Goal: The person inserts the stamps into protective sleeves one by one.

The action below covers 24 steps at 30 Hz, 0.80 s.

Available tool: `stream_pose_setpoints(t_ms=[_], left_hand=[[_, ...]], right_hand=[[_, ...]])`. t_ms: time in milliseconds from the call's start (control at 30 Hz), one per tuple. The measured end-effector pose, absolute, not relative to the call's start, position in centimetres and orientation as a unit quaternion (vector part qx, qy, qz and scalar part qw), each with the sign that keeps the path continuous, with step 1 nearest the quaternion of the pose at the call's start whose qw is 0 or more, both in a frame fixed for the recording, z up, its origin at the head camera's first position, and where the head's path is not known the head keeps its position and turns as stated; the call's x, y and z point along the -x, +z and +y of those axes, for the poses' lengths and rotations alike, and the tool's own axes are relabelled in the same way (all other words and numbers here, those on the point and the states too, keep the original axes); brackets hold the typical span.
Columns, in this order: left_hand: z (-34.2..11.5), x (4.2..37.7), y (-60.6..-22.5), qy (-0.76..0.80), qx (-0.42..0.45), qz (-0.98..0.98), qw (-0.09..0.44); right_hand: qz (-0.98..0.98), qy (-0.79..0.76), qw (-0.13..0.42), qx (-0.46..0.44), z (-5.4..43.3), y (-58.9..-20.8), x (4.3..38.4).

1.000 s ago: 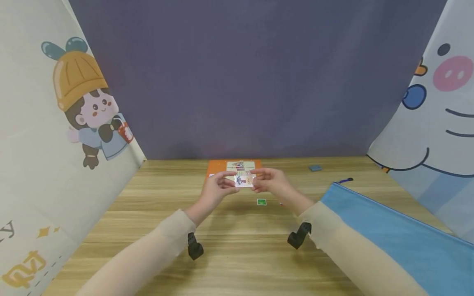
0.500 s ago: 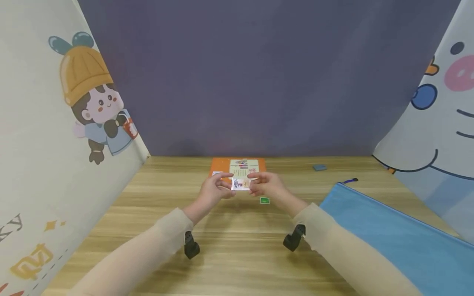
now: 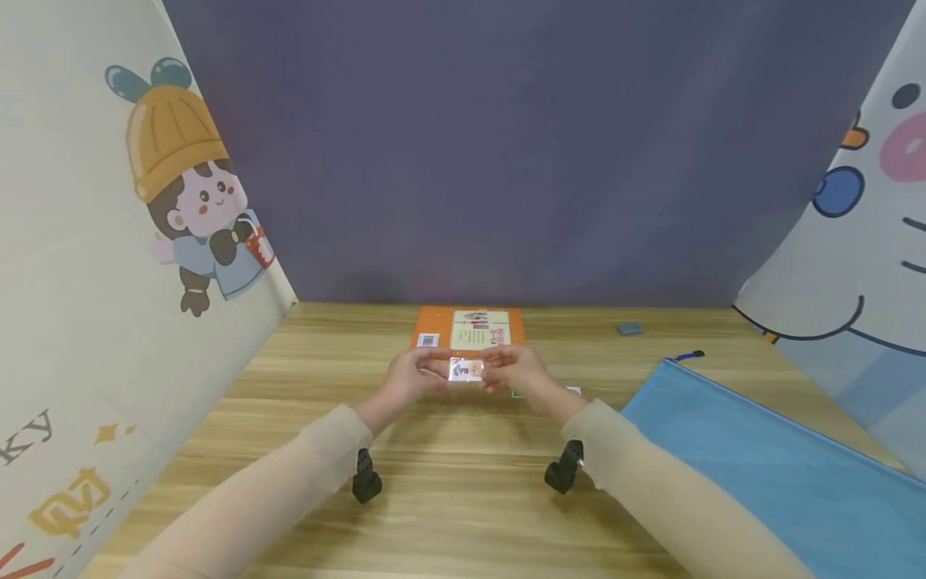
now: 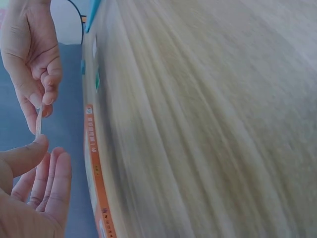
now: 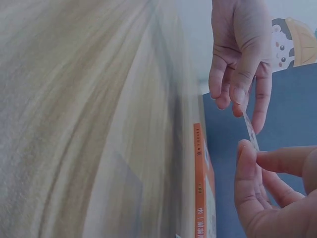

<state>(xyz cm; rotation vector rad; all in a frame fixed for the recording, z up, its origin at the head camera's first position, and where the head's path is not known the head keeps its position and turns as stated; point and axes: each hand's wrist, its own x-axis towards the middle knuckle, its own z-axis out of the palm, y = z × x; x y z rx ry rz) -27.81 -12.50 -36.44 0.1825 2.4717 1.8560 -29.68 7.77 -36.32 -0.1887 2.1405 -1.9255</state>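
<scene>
Two hands hold one card (image 3: 465, 370) at the centre of the head view, in front of the near edge of an orange book (image 3: 434, 322). The left hand (image 3: 408, 378) pinches one short end between thumb and fingertips; the right hand (image 3: 522, 374) pinches the opposite end. In the head view the card's long axis runs left to right and its printed face is turned to the viewer. Both wrist views show it nearly edge-on and raised off the table (image 3: 434, 498): close to vertical at left in the left wrist view, slanting from upper left to lower right in the right wrist view. These views also reveal the lettered spine of the book, whereas the head view gives its cover and barcode. Two small flat pieces, one green (image 3: 517, 394) and one white (image 3: 574, 391), are partly hidden by the right hand and wrist in the head view; the left wrist view shows both as slivers at upper left. One block (image 3: 628, 328) and one blue pouch (image 3: 767, 450) lie right of centre and at lower right.
</scene>
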Motion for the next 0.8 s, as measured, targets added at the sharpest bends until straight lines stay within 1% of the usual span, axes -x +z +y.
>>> stream_pose_setpoints(t_ms=[200, 367, 467, 667, 800], left_hand=[[-12.6, 28.3, -37.3, 0.590, -0.042, 0.806, 0.034], [-12.7, 28.7, -38.2, 0.543, -0.053, 0.837, 0.023], [-12.8, 28.6, -38.5, 0.534, -0.060, 0.843, 0.021], [-12.8, 28.1, -39.0, 0.522, -0.062, 0.850, 0.037], [-12.9, 27.8, -39.4, 0.513, -0.062, 0.856, 0.032]], right_hand=[[0.731, -0.664, 0.142, 0.062, 7.5, -36.9, 29.9], [0.739, -0.656, 0.144, 0.047, 7.2, -37.2, 30.1], [0.747, -0.648, 0.144, 0.037, 7.1, -37.4, 30.1], [0.762, -0.630, 0.149, 0.017, 6.8, -38.0, 30.0], [0.764, -0.628, 0.148, 0.014, 6.5, -38.4, 29.9]])
